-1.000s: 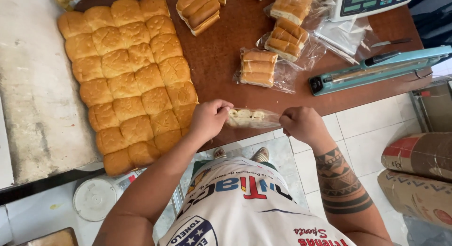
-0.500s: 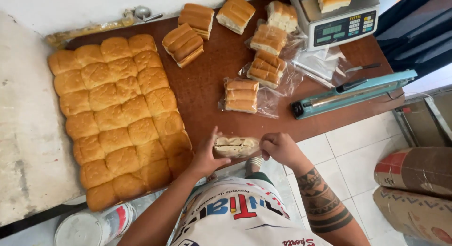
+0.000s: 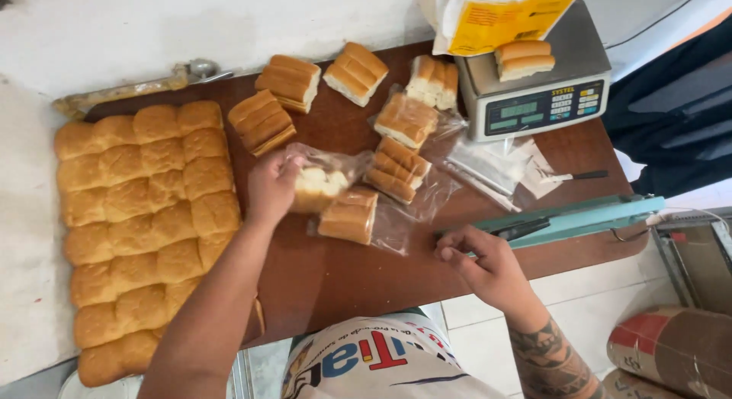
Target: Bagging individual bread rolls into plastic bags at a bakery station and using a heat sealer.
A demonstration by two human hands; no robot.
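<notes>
My left hand (image 3: 271,187) grips a clear plastic bag of bread rolls (image 3: 324,181) and holds it just above the brown table (image 3: 335,273), beside another bagged pack of rolls (image 3: 351,216). My right hand (image 3: 484,265) hovers at the table's front edge, empty, its fingers loosely curled, close to the handle of a teal bag sealer (image 3: 568,220). A large slab of joined golden buns (image 3: 141,216) lies to the left of my left arm.
Several unbagged and bagged roll portions (image 3: 343,82) lie across the back of the table. A grey weighing scale (image 3: 541,94) carries a pair of rolls (image 3: 522,57). Empty plastic bags (image 3: 496,166) and a small knife (image 3: 579,175) lie near it. Rolled brown paper (image 3: 675,353) sits lower right.
Both hands held the bagged rolls at the table's front edge. Now the left hand alone has carried the bag forward over the table, and the right hand has let go and moved right.
</notes>
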